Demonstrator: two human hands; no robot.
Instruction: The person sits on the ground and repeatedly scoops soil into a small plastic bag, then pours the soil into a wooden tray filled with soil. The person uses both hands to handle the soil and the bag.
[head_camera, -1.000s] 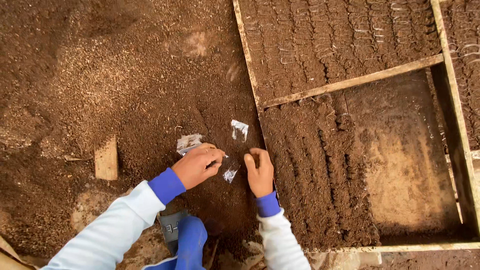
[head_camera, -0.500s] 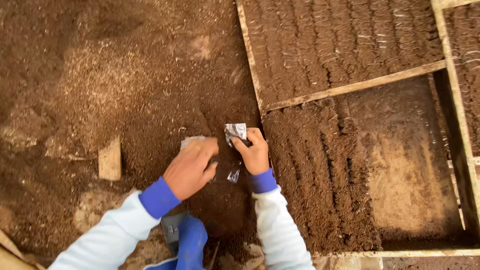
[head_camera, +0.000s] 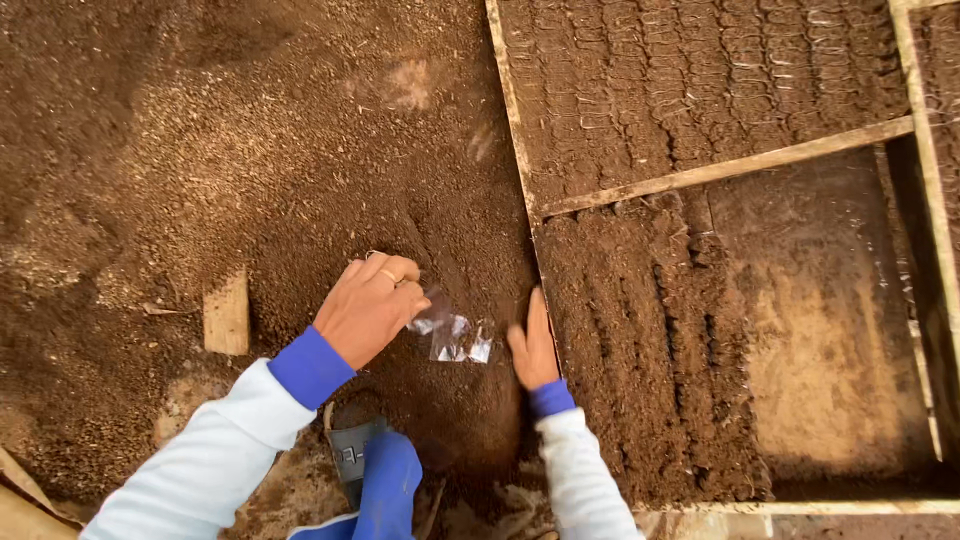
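Both hands rest on soil, left hand (head_camera: 368, 308) pinching clear plastic scraps (head_camera: 452, 337) beside flat right hand (head_camera: 532, 343).

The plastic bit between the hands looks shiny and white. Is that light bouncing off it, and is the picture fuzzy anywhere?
In the head view, yes: daylight glints off the clear plastic piece, leaving white patches. The left hand and right hand look fairly sharp, with soft shadows beneath them. The soil looks slightly softer toward the top left corner. The wooden frame edges bend a little, a wide-lens effect.
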